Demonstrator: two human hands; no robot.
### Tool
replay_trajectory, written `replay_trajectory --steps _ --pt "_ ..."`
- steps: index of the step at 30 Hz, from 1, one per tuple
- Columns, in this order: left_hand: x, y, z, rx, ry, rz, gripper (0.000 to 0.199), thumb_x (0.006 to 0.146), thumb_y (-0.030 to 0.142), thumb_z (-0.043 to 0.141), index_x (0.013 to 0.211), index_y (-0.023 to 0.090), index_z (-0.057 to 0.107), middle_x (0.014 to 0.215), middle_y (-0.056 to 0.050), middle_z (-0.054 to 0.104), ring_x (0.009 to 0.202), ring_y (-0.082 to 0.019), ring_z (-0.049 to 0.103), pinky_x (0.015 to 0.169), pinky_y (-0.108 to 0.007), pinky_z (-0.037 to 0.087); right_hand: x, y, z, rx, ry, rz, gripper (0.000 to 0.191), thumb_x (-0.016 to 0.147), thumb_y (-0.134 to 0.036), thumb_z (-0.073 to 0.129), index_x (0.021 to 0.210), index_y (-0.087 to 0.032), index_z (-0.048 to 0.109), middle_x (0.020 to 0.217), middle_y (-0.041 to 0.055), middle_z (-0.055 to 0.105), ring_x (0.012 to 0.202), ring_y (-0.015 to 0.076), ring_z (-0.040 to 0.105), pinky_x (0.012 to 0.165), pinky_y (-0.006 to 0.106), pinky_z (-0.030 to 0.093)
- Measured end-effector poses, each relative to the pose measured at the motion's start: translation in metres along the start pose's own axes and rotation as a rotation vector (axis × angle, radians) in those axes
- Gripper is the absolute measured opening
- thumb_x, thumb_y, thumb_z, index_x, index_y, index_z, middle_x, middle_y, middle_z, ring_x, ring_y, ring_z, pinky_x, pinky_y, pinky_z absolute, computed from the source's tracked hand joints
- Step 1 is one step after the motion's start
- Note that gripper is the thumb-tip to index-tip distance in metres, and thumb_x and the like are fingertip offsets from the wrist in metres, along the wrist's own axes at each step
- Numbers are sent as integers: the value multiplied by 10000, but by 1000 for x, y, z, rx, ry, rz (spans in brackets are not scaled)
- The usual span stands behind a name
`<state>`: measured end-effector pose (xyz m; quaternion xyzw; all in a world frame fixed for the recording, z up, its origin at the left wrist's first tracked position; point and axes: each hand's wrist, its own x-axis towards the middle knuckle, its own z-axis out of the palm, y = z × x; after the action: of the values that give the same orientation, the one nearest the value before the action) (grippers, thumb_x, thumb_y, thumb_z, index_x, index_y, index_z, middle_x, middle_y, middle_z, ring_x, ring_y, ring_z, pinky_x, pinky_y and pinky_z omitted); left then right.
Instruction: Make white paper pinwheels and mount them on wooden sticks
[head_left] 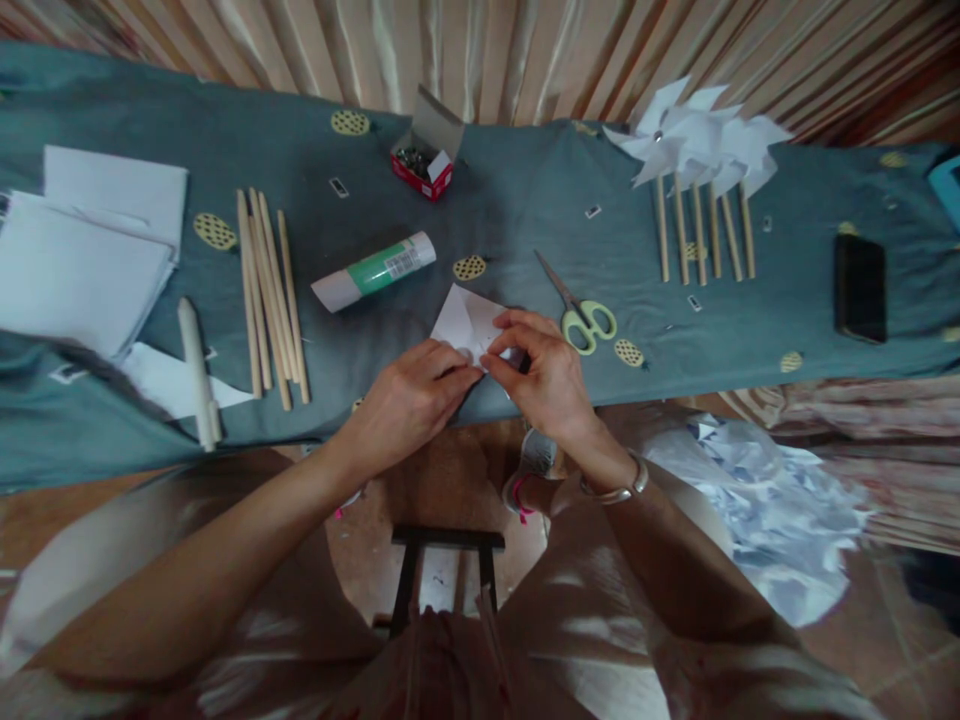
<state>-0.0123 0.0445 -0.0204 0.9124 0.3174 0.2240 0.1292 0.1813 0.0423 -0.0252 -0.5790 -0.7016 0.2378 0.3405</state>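
Note:
A small piece of folded white paper (454, 318) lies at the front of the cloth-covered table. My left hand (417, 392) grips its lower left edge, fingers closed. My right hand (546, 372) pinches the paper from the other side, thumb and fingertips meeting near its middle. Part of the paper is hidden under both hands. Just right of my right hand lie scissors (589, 322) with pale green handles, blades pointing up and left. A green and white glue tube (375, 270) rests on its side beyond my left hand.
Several wooden sticks (271, 300) lie left, beside a white pen (195, 370) and stacked white paper (82, 270). A small red box (423, 172) of metal pins stands open at the back. White pinwheels (705, 140) on sticks and a black phone (860, 288) lie right.

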Motion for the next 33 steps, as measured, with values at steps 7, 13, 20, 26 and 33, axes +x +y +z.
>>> replay_trajectory --steps 7,13,20,26,33 --pt "-1 -1 0 7 16 13 211 979 149 473 1032 116 674 960 -110 694 915 -211 653 800 -334 575 -2 0 0 -28 21 -35 73 802 -157 674 810 -224 649 1135 71 692 1104 241 634 1005 453 493" --pt "0 0 0 6 2 12 215 978 142 468 1044 129 673 968 -101 694 918 -209 650 803 -331 571 -5 0 1 -76 15 -82 111 840 -176 644 935 -223 674 1178 81 676 1117 244 615 1003 442 493" --pt "1 0 -3 6 -27 12 226 975 132 455 1041 138 672 974 -97 689 914 -204 642 810 -326 568 -9 -2 1 -166 20 -176 161 902 -203 577 978 -253 710 1206 60 647 1046 228 602 953 431 518" --pt "0 0 -2 -17 -23 2 236 979 141 449 1034 141 679 982 -105 694 927 -211 648 824 -353 577 -16 -5 2 -336 2 -263 243 957 -189 463 1025 -195 696 1258 106 621 1084 254 575 928 445 494" --pt "0 0 -2 -38 -14 -6 242 977 146 442 1016 150 681 953 -103 682 893 -209 634 790 -347 573 -22 -9 9 -451 -34 -297 259 968 -144 420 1089 -171 648 1334 135 578 1198 280 503 912 431 458"
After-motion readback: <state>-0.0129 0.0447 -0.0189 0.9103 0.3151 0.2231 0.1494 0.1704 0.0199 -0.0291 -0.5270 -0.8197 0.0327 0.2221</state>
